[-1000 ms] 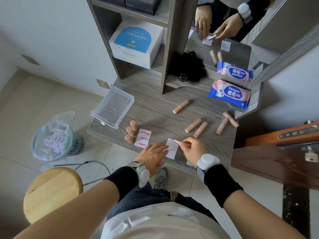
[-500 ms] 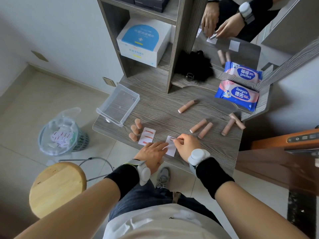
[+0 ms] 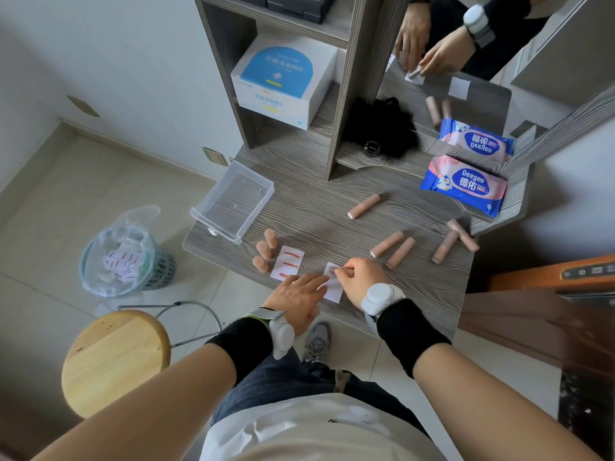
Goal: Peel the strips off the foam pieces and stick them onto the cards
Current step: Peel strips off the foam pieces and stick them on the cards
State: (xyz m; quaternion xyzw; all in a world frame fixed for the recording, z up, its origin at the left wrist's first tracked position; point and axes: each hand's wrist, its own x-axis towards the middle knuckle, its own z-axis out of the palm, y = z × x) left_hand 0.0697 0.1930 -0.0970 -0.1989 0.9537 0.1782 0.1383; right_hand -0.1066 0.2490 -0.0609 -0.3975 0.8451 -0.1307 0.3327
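Card [image 3: 334, 293] points away, left hand [image 3: 299, 294] flat on it (fingers straight), right hand [image 3: 357, 277] pinching strip [image 3: 335, 269] at far end.

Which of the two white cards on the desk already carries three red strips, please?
The left card beside the three foam stubs; the other card lies under the left hand and right hand.

Both forearms reach in from the lower edge, the left from 7 o'clock and the right from 5 o'clock, and meet near the centre. The left hand [image 3: 298, 296] lies palm down, fingers straight and close together, pointing toward 2 o'clock. At its 2 o'clock, the right hand [image 3: 357, 277] is curled, knuckles up, thumb and forefinger pinching a thin strip [image 3: 333, 270].
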